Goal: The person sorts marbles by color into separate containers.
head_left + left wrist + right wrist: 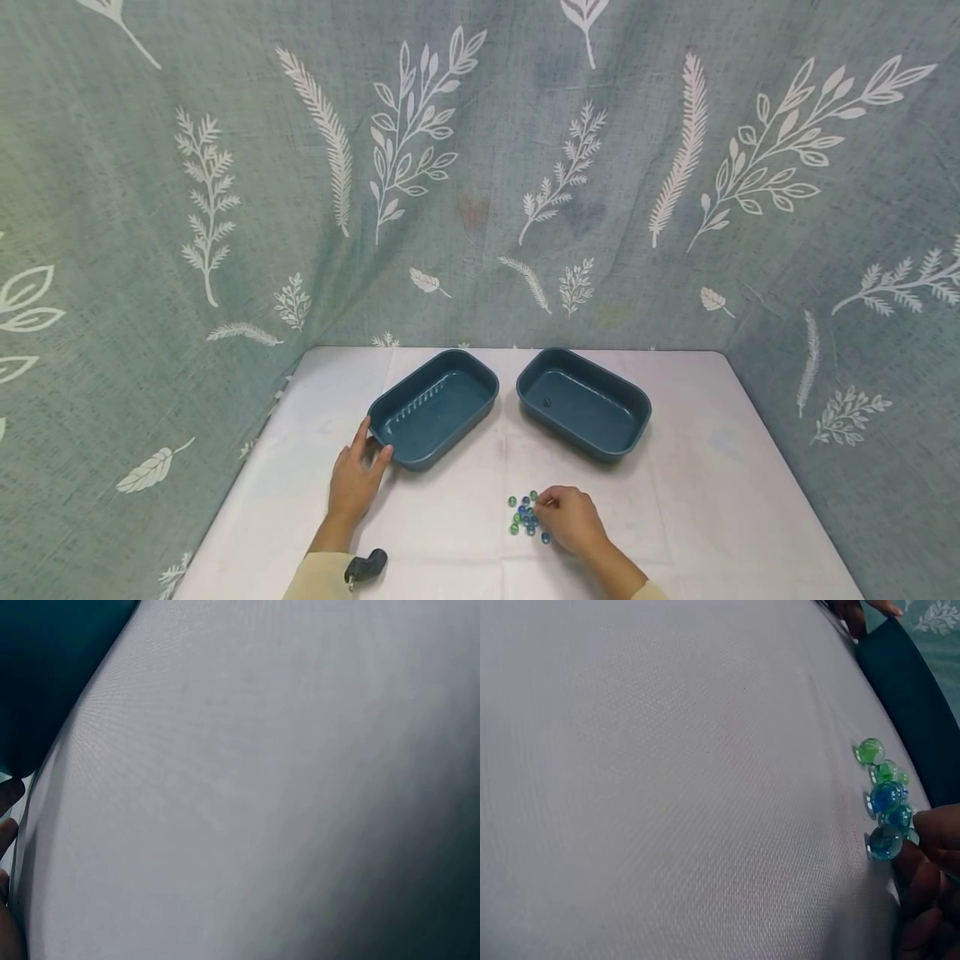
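My left hand (356,479) rests at the near left corner of a dark teal tray (431,461), thumb and fingers spread against its rim. In the left wrist view, that hand's fingertips (10,796) show at the left edge, just below the tray. Toward the front, my right hand (573,518) is at a cluster of green and blue glass marbles (523,511). The right wrist view shows its thumb (941,825) and curled finger pinching at a pale teal marble (913,836), mostly hidden behind the nearer marbles. Its other fingers are folded.
A second teal tray (585,408) stands at the back right, angled the other way, with one small marble (547,403) inside. White cloth covers the table (712,500). Leaf-patterned fabric (480,167) hangs behind and at both sides. A black strap piece (366,567) is at the left sleeve.
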{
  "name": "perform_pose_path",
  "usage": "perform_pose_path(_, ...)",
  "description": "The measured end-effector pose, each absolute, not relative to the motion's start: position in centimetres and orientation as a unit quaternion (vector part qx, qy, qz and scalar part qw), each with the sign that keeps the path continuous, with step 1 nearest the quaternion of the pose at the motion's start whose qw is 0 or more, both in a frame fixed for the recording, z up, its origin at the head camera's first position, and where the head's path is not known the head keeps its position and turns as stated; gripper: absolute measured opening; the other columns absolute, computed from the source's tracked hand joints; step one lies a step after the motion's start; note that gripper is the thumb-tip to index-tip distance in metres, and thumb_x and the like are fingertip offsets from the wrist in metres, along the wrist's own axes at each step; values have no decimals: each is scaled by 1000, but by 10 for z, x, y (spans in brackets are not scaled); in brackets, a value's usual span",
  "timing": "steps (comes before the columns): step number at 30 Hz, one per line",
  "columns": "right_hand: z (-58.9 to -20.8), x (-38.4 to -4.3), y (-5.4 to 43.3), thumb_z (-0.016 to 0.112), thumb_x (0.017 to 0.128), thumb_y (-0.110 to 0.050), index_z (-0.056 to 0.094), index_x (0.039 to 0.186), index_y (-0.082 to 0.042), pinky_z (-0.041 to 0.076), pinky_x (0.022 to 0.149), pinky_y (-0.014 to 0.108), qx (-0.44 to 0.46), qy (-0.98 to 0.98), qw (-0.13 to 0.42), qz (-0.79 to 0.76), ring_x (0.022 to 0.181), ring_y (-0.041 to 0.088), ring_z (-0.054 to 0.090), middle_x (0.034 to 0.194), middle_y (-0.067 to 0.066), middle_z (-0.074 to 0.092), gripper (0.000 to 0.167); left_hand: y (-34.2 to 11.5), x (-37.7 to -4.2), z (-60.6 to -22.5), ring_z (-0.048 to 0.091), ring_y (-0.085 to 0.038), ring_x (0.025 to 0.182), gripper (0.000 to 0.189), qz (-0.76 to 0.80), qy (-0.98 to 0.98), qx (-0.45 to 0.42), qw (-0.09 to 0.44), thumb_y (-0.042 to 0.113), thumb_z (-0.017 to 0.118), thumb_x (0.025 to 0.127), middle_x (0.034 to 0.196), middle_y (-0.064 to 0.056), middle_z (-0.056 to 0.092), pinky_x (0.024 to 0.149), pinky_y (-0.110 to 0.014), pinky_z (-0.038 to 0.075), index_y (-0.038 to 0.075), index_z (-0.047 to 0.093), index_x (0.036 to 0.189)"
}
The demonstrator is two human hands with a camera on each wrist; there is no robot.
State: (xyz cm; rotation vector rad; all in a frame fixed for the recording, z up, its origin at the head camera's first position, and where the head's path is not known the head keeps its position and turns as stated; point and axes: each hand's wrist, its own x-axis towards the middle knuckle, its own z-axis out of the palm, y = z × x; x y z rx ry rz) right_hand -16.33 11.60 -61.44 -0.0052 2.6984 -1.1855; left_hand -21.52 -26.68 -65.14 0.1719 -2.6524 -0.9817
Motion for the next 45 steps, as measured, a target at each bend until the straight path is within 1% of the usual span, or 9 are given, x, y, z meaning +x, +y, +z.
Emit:
perform_pose_path(7,-616,-162,115,76,82,-19,69,81,-19,44,61,31,-12,922,101,-374,65,11,51,69,-10,58,7,-267,-213,-654,35,-45,135,78,-341,-927,64,144,58,55,93,139,-14,52,113,-57,13,32,19,156)
perform_pose_path(13,-613,-168,118,72,86,-19,70,81,-18,50,70,39,-25,924,104,-367,71,11,56,74,-9,62,6,-267,-214,-652,31,-48,135,77,-341,-927,65,144,59,54,93,141,-13,51,112,-60,15,33,18,156)
perform_pose_path(17,-610,-173,121,68,90,-20,70,82,-18,50,73,40,-15,921,113,-374,73,11,55,76,-9,62,8,-266,-216,-648,36,-45,135,77,-341,-925,56,157,56,55,94,138,-15,53,113,-56,14,29,20,156)
perform_pose_path(24,-606,-175,128,64,93,-13,70,84,-10,46,59,32,6,875,139,-463,63,14,55,70,-2,62,12,-266,-217,-647,37,-45,134,76,-336,-927,56,157,54,56,94,139,-15,53,114,-55,15,28,21,156)
perform_pose_path(31,-605,-178,137,63,93,-10,70,93,-2,45,51,26,56,802,174,-569,62,14,54,75,3,66,11,-266,-216,-646,34,-47,135,76,-341,-926,58,151,55,56,93,143,-14,48,113,-57,14,32,20,156)
perform_pose_path(34,-605,-178,139,62,94,-10,70,96,-1,45,51,26,65,789,178,-585,63,15,54,77,4,67,13,-266,-217,-646,34,-45,135,76,-341,-926,59,149,56,56,93,143,-13,48,114,-54,13,33,20,156)
perform_pose_path(37,-604,-178,140,62,94,-10,70,97,0,46,53,27,66,781,177,-596,65,15,55,79,3,68,14,-266,-217,-647,33,-47,135,77,-344,-926,61,147,57,56,93,144,-13,47,114,-56,14,33,20,156)
perform_pose_path(41,-603,-178,142,63,94,-12,70,98,1,46,55,28,60,770,164,-614,67,17,56,80,5,68,16,-266,-217,-648,30,-50,136,77,-342,-926,66,141,59,54,93,145,-14,46,112,-59,14,33,19,156)
perform_pose_path(45,-596,-181,143,63,95,-11,69,100,3,46,57,29,65,759,147,-631,68,17,57,81,6,68,17,-266,-217,-648,33,-47,135,77,-342,-926,60,149,57,55,93,143,-14,48,114,-56,14,32,19,156)
